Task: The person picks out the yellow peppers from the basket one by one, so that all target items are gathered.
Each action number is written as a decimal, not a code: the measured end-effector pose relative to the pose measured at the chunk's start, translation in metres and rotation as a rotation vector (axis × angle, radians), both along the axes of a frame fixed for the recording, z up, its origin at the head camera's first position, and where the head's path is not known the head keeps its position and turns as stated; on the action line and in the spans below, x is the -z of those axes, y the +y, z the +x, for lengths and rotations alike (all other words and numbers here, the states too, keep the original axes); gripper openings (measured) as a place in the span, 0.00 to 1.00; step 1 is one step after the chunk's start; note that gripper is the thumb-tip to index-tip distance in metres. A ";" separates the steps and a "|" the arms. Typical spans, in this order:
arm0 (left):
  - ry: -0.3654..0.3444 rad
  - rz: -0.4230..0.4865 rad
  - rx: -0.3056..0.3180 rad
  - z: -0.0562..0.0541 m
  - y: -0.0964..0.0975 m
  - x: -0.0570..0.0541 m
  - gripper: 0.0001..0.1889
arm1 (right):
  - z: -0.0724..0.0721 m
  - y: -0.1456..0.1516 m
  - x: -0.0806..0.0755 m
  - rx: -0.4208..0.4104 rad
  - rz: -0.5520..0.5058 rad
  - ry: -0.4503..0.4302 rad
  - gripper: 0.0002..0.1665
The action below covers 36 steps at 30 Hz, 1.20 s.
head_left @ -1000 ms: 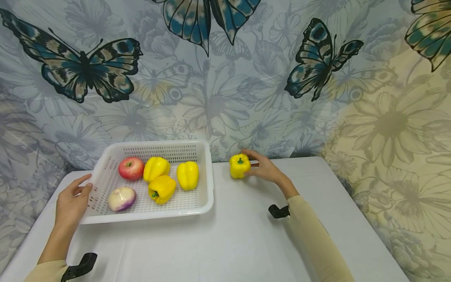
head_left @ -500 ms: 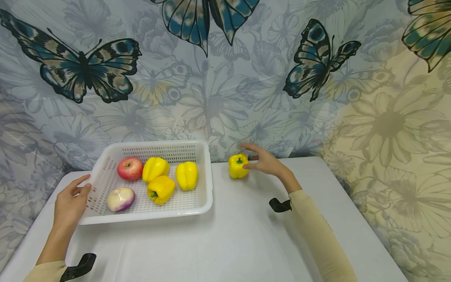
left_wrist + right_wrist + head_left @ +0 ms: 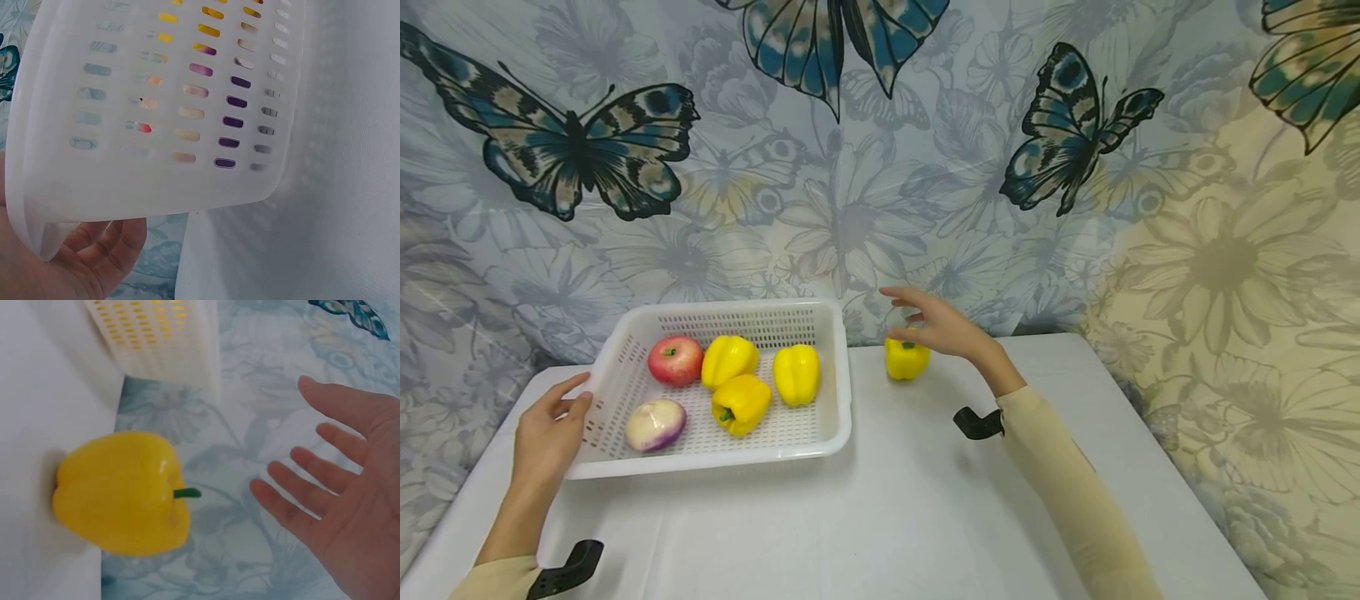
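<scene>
A yellow bell pepper (image 3: 907, 360) with a green stem stands on the table right of the white plastic basket (image 3: 715, 468). Just above it hovers my right hand (image 3: 946, 327), fingers extended, hiding part of its top in the head view. The right wrist view shows space between this hand (image 3: 350, 481) and the pepper (image 3: 122, 494). My left hand (image 3: 548, 433) holds the basket's left rim, its curled fingers (image 3: 119, 250) showing beneath the rim in the left wrist view. Inside the basket lie several yellow bell peppers (image 3: 741, 406), a red apple (image 3: 675, 361) and a purple-white turnip (image 3: 656, 425).
The table (image 3: 820, 533) has a white cover and meets a wall cloth (image 3: 857, 208) printed with flowers and butterflies at its back edge. The lone pepper stands near that back edge. Black camera mounts (image 3: 977, 423) sit on both wrists.
My right hand has let go of the yellow bell pepper and risen up and leftward above it. The pepper stays in place. My left hand keeps its hold on the basket.
</scene>
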State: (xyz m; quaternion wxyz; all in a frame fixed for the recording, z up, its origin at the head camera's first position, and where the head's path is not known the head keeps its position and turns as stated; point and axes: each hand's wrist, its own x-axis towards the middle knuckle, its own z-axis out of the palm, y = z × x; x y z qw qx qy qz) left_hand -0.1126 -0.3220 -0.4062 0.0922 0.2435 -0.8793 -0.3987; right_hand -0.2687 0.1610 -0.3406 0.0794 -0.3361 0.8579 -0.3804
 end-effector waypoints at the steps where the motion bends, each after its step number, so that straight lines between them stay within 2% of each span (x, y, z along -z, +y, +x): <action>1: -0.003 0.002 -0.005 0.000 0.000 0.000 0.26 | -0.002 -0.003 -0.001 -0.008 -0.007 -0.002 0.40; 9: 0.001 0.003 -0.011 -0.001 0.000 0.000 0.26 | -0.015 -0.022 -0.004 -0.040 -0.080 -0.068 0.40; 15: 0.024 0.004 -0.050 -0.003 0.000 0.004 0.26 | -0.014 -0.046 -0.007 -0.057 -0.065 -0.057 0.40; 19: 0.042 0.008 -0.058 -0.003 -0.001 0.006 0.25 | -0.016 -0.063 -0.006 -0.013 -0.028 -0.051 0.39; 23: 0.036 -0.003 -0.027 -0.001 -0.001 0.004 0.26 | -0.018 -0.079 -0.001 0.034 0.006 -0.045 0.37; 27: 0.022 -0.025 0.018 0.001 0.000 0.001 0.26 | -0.020 -0.095 0.005 0.023 0.039 -0.040 0.37; 36: 0.043 -0.051 0.050 0.000 -0.001 0.001 0.26 | -0.021 -0.127 0.010 0.003 0.110 -0.053 0.36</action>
